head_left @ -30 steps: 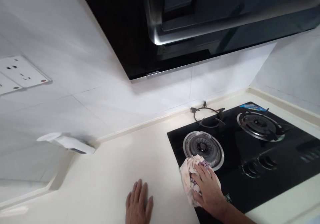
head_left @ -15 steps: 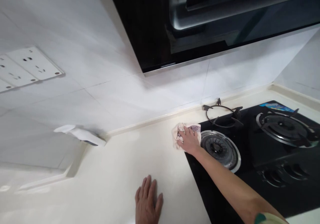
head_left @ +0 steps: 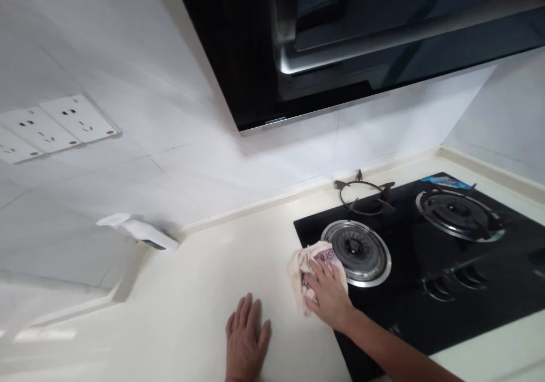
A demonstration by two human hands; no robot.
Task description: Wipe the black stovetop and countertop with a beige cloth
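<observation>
My right hand (head_left: 331, 296) presses down on a crumpled pale cloth (head_left: 300, 277) with purple lettering, its fingers spread over the fabric. The cloth straddles the left edge of the black gas stove (head_left: 400, 291), partly on the counter, and reaches the rim of the near burner (head_left: 356, 251). Flat on the white countertop (head_left: 204, 291) lies my left hand (head_left: 246, 339), fingers stretched forward and holding nothing.
A loose pot stand (head_left: 366, 197) sits at the stove's back edge. Farther right is a second burner (head_left: 457, 214). A black range hood (head_left: 255, 87) overhangs the back. A white handheld object (head_left: 138, 230) leans by the wall, below several sockets (head_left: 80, 118).
My right hand has drawn the cloth toward me along the stove's left edge. My left hand stays flat on the counter. The view has shifted slightly.
</observation>
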